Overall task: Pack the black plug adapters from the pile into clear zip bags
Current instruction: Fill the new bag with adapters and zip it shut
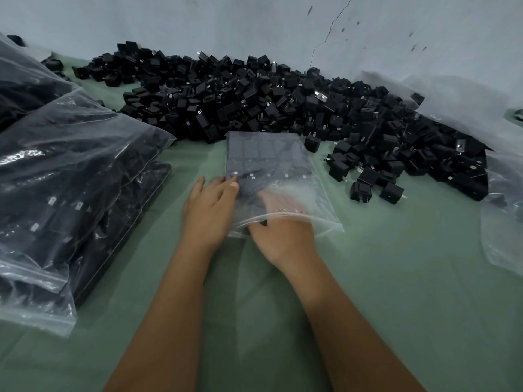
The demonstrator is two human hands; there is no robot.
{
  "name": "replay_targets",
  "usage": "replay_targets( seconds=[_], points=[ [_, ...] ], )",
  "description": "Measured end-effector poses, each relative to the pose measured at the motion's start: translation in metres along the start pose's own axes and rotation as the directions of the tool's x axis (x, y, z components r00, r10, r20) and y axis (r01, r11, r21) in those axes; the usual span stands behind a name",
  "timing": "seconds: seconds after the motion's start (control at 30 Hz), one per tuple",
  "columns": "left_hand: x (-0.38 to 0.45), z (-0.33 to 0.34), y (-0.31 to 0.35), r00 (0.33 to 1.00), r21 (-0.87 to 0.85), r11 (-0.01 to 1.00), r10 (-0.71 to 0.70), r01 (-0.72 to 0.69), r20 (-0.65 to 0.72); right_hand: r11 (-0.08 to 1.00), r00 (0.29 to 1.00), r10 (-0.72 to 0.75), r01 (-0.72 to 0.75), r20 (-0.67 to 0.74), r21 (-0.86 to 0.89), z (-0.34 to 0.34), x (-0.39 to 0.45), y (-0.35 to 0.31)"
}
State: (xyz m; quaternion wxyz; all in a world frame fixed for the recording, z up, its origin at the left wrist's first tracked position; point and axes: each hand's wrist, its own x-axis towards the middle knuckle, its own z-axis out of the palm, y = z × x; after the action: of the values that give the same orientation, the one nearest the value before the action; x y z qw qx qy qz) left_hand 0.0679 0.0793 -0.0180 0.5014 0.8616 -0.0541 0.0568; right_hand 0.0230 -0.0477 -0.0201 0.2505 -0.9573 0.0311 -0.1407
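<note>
The right hand (283,236) is pushed fingers-first into the open mouth of a clear zip bag (271,176), so the knuckles and fingers sit under the plastic and look blurred; a small black shape shows at the bag's mouth by the thumb side, but whether the fingers are closed on an adapter cannot be told. The left hand (210,206) lies just beside it on the bag's left edge — palm down, fingers loosely spread, the thumb tip pressing on the plastic where the bag's contents begin. It pins the bag rather than gripping anything.

The bag lies flat on the green cloth (396,278), its zip end toward the person and its far end almost touching the pile. Its far half is packed with black plug adapters in flat rows, their small metal prongs glinting through the film; the near half around the right hand is mostly plain plastic.

Beyond the bag, the pile of loose adapters (254,94) spreads along the foot of the pale wall (254,24) — small black cubes with short metal blades, tumbled every way. A few strays (376,185) sit on the cloth to the right of the bag. On the left, filled bags (70,193) are stacked near the left hand but apart from it, and empty clear bags (503,222) lie at the far right.
</note>
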Motion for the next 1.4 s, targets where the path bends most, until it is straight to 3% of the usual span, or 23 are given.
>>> replay_targets(
  seconds=[0.23,0.43,0.63,0.8,0.93,1.03,1.1,1.2,1.27,1.33,1.4],
  points=[
    [0.001,0.0,-0.003,1.0,0.035,0.999,0.009,-0.009,0.005,0.976,0.992,-0.121,0.114,-0.028,-0.184,0.005,0.001,0.001],
    [0.001,-0.001,-0.002,1.0,0.027,1.0,-0.01,0.01,0.027,0.991,0.994,-0.096,0.09,-0.059,-0.104,0.003,0.005,-0.001],
    [-0.001,-0.003,0.0,0.999,0.031,0.999,-0.021,0.02,0.043,0.98,0.996,-0.094,0.092,-0.001,-0.176,0.003,0.012,-0.002],
    [-0.001,-0.005,0.0,0.996,0.156,0.986,0.046,-0.057,0.074,0.949,0.987,-0.16,0.157,0.01,-0.272,0.0,-0.007,-0.001],
    [-0.002,-0.009,0.001,0.993,0.187,0.98,0.049,-0.068,0.104,0.923,0.939,-0.317,0.273,-0.134,-0.272,-0.015,-0.024,-0.004],
    [-0.003,-0.011,0.003,0.992,0.191,0.979,0.047,-0.07,0.118,0.892,0.789,-0.451,0.414,-0.416,-0.182,-0.028,-0.027,0.002],
    [-0.004,-0.011,0.003,0.991,0.198,0.977,0.053,-0.076,0.121,0.908,0.702,-0.394,0.398,-0.593,-0.133,-0.04,-0.022,0.013],
    [-0.006,-0.009,0.004,0.99,0.264,0.957,0.102,-0.124,0.094,0.981,0.691,-0.079,0.184,-0.719,0.069,-0.059,-0.011,0.044],
    [-0.009,-0.006,0.009,0.971,0.281,0.929,0.236,-0.239,0.044,0.988,0.734,0.132,-0.047,-0.666,0.144,-0.065,-0.007,0.071],
    [-0.013,-0.003,0.016,0.921,0.248,0.892,0.39,-0.377,-0.004,0.955,0.795,0.297,-0.253,-0.529,0.157,-0.066,-0.004,0.09],
    [-0.017,-0.001,0.021,0.886,0.206,0.864,0.463,-0.459,0.033,0.899,0.824,0.434,-0.419,-0.365,0.124,-0.065,-0.002,0.097]
  ],
)
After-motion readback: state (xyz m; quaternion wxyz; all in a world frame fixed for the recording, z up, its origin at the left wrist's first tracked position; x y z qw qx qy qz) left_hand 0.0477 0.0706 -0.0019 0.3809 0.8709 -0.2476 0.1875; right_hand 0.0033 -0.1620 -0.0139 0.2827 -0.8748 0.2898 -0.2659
